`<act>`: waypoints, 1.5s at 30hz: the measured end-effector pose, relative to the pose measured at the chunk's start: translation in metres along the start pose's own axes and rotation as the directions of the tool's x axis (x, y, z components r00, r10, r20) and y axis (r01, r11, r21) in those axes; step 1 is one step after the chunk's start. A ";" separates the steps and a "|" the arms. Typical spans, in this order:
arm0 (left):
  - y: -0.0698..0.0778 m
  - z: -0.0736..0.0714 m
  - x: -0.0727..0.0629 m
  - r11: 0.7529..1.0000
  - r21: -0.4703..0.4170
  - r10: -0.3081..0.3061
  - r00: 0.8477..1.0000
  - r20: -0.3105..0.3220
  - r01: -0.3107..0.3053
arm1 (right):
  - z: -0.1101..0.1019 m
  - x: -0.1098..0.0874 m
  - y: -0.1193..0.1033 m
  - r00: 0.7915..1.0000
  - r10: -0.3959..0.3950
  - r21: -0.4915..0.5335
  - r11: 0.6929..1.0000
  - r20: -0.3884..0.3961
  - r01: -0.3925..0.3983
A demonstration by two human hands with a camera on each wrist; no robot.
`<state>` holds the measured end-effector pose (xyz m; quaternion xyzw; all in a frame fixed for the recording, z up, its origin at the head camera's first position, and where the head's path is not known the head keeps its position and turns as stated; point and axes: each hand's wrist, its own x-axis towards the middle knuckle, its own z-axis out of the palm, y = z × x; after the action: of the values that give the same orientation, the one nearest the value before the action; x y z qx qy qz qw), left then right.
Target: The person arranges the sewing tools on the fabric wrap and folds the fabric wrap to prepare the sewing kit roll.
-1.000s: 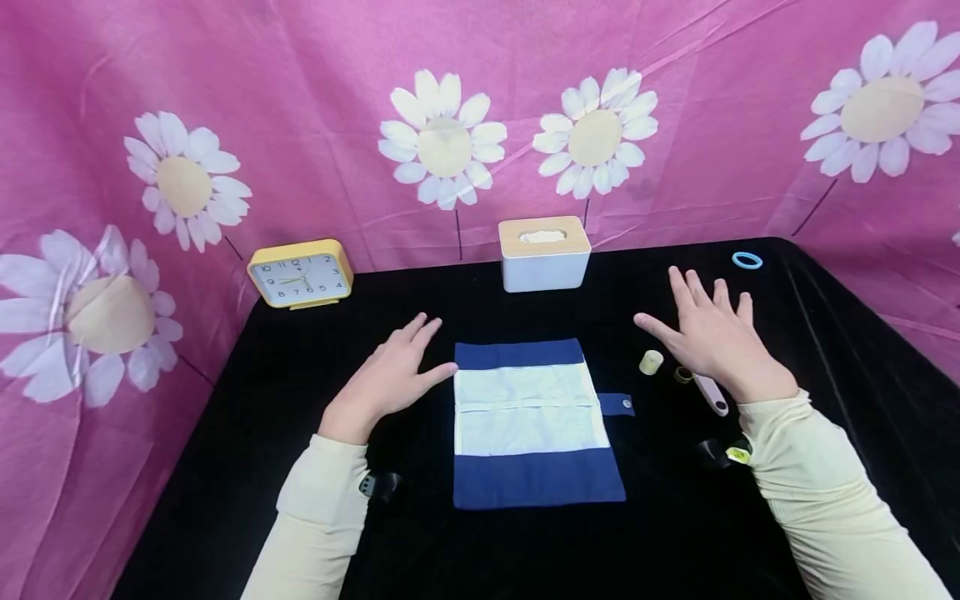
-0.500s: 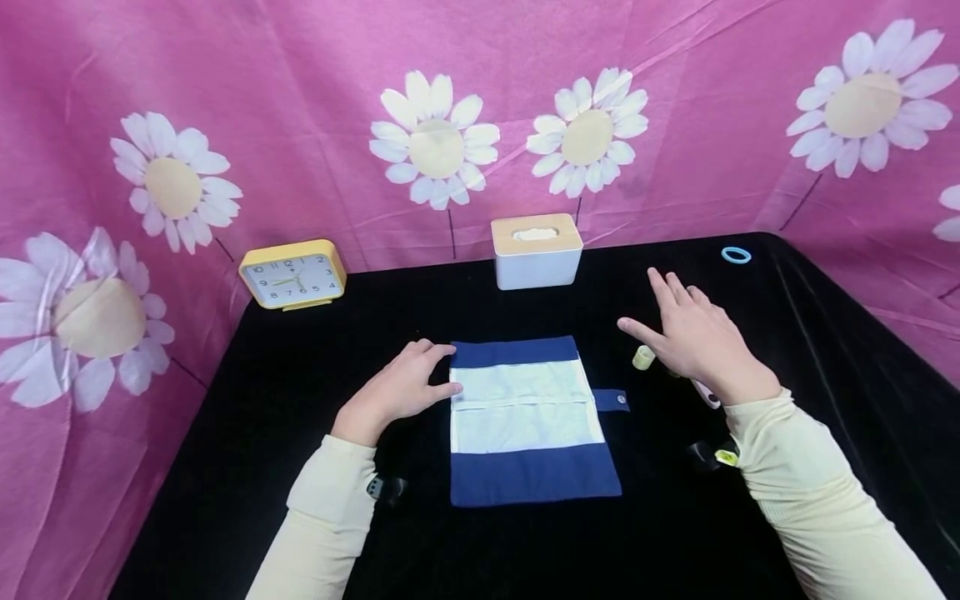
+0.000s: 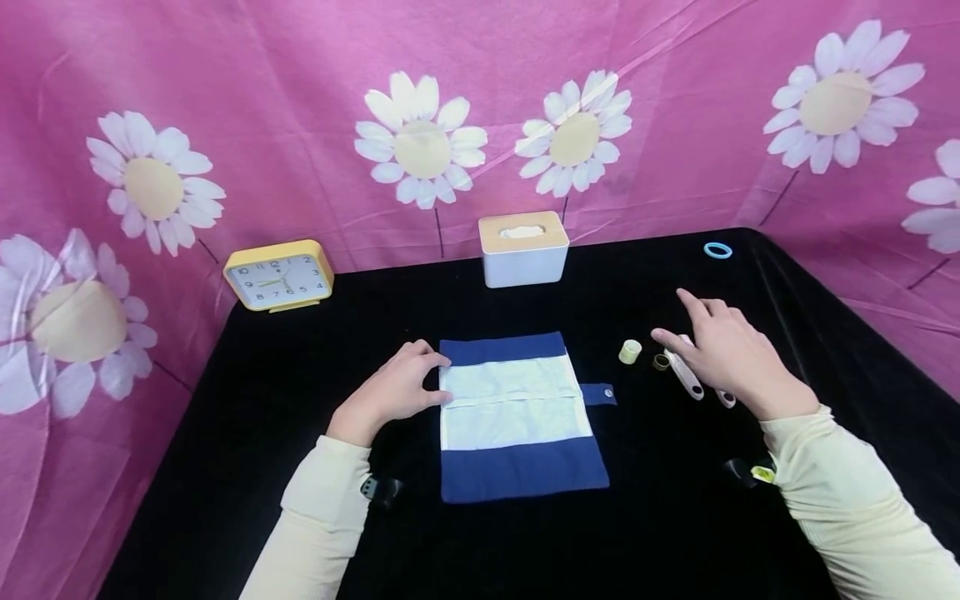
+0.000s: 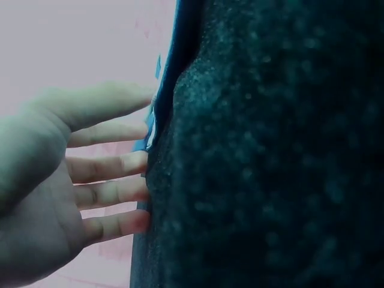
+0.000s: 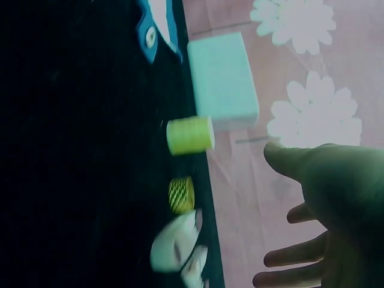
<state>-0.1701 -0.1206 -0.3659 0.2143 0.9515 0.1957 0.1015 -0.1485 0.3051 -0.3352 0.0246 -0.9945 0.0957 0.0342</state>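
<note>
Navy cloth pouch [image 3: 517, 471] is spread flat, left hand [image 3: 390, 387] at its left edge, fingertips touching, no firm grip. Right hand [image 3: 742, 358] hangs empty, fingers loosely out, right of the pouch by the white handles [image 3: 684, 373]. Reaching stage imo; grabbing those calls for lowering and pinching.

Black tabletop [image 3: 517, 542], blue cloth case [image 3: 521, 421], spool [image 3: 630, 352], clock [image 3: 279, 277]
</note>
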 end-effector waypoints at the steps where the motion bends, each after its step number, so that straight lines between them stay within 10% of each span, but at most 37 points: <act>1: 0.000 0.000 0.000 1.000 -0.003 -0.003 1.000 0.001 0.003 | 0.001 -0.002 0.004 1.000 0.002 0.000 1.000 -0.009 -0.002; 16: -0.005 -0.001 -0.002 1.000 -0.019 -0.015 1.000 0.002 0.015 | 0.015 -0.022 0.048 0.999 0.013 0.000 1.000 -0.032 -0.013; 45: 0.003 -0.001 0.002 0.999 -0.016 0.033 0.999 0.029 -0.033 | 0.019 -0.033 0.055 0.998 -0.047 0.040 0.998 -0.035 0.049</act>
<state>-0.1709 -0.1178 -0.3641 0.2321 0.9447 0.2018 0.1140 -0.1203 0.3572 -0.3664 0.0475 -0.9908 0.1155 0.0527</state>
